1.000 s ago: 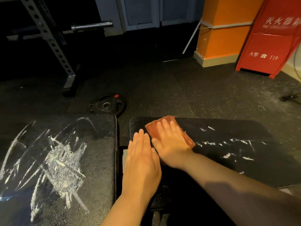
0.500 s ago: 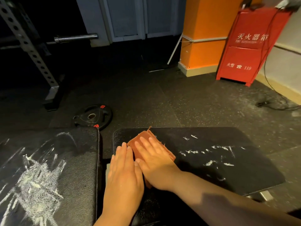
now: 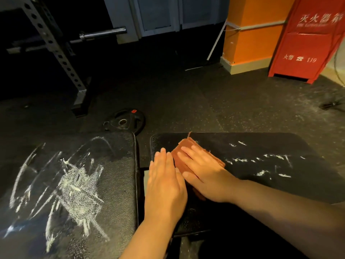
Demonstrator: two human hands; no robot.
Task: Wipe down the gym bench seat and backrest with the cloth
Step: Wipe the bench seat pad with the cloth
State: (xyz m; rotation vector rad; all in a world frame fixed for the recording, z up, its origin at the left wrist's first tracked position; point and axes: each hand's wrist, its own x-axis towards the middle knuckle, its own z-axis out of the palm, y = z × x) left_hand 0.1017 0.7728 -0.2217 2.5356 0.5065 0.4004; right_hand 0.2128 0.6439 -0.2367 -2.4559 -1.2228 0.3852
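I start with the rubber floor (image 3: 214, 109), dark and speckled, which carries everything. On it stands the bench. Its left pad (image 3: 115, 184) is the larger surface in view, grained black vinyl smeared across the middle with white chalk scrawl (image 3: 74, 186). The right pad (image 3: 280, 184) is flatter and matte, with a thinner chalk trail (image 3: 261, 159) running toward its right end. I cannot tell which pad is the seat and which the backrest. A narrow gap (image 3: 142, 152) separates them.

Beyond the pads' far edges are a perforated steel rack upright (image 3: 56, 49), a red fire cabinet (image 3: 306, 40) and a weight plate (image 3: 127, 121) lying flat.

My right hand (image 3: 207, 176) lies flat on the cloth (image 3: 178, 161), fingers straight, palm bearing down and curled around nothing. My left hand (image 3: 164, 186) is flat too, fingers straight, resting at the right pad's left end just beside the cloth.

The cloth, a rust-brown folded rectangle with frayed threads, sits near the right pad's far left corner. I judge it soft, light and limp, so it will bunch if pushed from one edge. I would keep the palm spread over its middle and drag it. The vinyl looks slick, while the chalk looks dry and likely to smear.
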